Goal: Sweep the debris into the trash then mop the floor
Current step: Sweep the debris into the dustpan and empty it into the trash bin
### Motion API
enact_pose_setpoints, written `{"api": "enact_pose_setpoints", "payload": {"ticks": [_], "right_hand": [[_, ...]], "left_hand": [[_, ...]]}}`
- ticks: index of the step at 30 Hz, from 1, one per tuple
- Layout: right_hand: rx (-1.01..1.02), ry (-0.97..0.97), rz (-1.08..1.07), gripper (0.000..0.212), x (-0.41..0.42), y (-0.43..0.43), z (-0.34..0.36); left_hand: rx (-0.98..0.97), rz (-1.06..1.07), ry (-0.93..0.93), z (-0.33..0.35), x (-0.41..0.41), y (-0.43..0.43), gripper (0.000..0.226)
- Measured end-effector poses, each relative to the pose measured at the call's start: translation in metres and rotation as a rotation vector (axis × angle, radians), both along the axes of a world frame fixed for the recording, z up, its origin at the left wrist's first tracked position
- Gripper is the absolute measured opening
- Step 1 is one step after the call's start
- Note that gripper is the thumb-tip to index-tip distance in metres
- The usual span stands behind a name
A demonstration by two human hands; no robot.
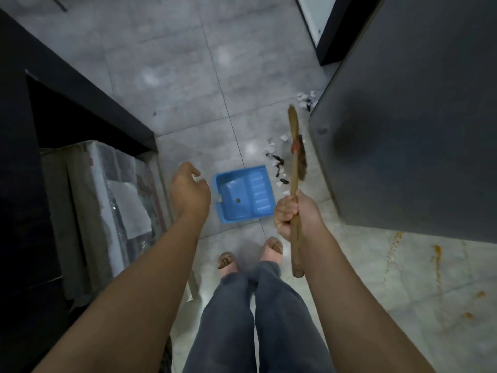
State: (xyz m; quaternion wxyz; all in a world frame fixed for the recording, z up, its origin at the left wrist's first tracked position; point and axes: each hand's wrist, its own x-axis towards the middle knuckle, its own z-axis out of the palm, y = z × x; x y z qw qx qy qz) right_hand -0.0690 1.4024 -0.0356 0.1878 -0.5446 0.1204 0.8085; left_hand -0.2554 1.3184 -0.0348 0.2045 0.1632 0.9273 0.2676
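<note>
A blue dustpan (243, 196) lies flat on the grey tiled floor in front of my feet. My left hand (188, 192) is curled just left of it, closed on what looks like its white handle. In my right hand (294, 214) is the wooden handle of a short grass broom (295, 146), gripped tight. The broom's bristles point away from me, along the foot of a grey appliance. White and black paper scraps (277, 162) are scattered between the dustpan and the broom. A second small heap of scraps (306, 100) lies further off by the appliance's corner.
A tall grey appliance (403, 117) fills the right side. A dark counter (80, 90) runs along the left, with plastic-wrapped items (121, 200) below it. Orange stains (438, 257) mark the pale tiles at lower right. My bare feet (273, 249) stand behind the dustpan.
</note>
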Motion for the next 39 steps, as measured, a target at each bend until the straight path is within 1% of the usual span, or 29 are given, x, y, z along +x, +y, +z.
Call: {"api": "enact_pose_setpoints", "payload": {"ticks": [3, 5, 9, 12, 15, 19, 22, 24, 28, 31, 35, 39], "right_hand": [[-0.033, -0.066, -0.023, 0.048, -0.001, 0.004, -0.003], [-0.065, -0.059, -0.069, 0.05, -0.012, 0.01, -0.01], [-0.092, 0.07, -0.209, 0.05, -0.035, 0.019, -0.017], [-0.064, 0.151, -0.242, 0.048, -0.057, 0.024, -0.012], [-0.012, 0.108, -0.168, 0.046, -0.087, 0.036, 0.006], [0.06, -0.043, -0.045, 0.046, -0.112, 0.057, 0.021], [0.094, -0.181, -0.012, 0.046, -0.114, 0.079, 0.013], [0.096, -0.221, 0.002, 0.046, -0.115, 0.102, -0.002], [0.038, -0.205, 0.004, 0.046, -0.133, 0.142, -0.036], [0.0, -0.123, 0.052, 0.045, -0.158, 0.144, -0.046], [0.012, -0.077, 0.084, 0.048, -0.185, 0.131, -0.024], [0.102, -0.141, 0.144, 0.046, -0.201, 0.124, 0.005]], "left_hand": [[0.018, 0.016, 0.019, 0.005, -0.008, 0.01, 0.012], [0.018, 0.024, 0.029, 0.003, -0.022, 0.017, 0.012], [0.001, 0.02, 0.039, 0.0, -0.041, 0.023, 0.011], [-0.023, 0.03, 0.03, 0.0, -0.056, 0.03, 0.011], [-0.025, 0.027, 0.015, 0.004, -0.086, 0.043, 0.012], [0.024, 0.009, 0.009, 0.01, -0.119, 0.066, 0.012], [0.028, -0.009, 0.014, 0.01, -0.134, 0.081, 0.011], [0.03, -0.027, 0.027, 0.008, -0.142, 0.09, 0.011], [0.046, -0.047, 0.046, 0.002, -0.156, 0.105, 0.01], [0.046, 0.018, 0.028, 0.001, -0.164, 0.112, 0.008], [0.054, 0.076, 0.0, 0.005, -0.176, 0.13, 0.009], [0.066, 0.089, 0.029, 0.012, -0.189, 0.149, 0.01]]}}
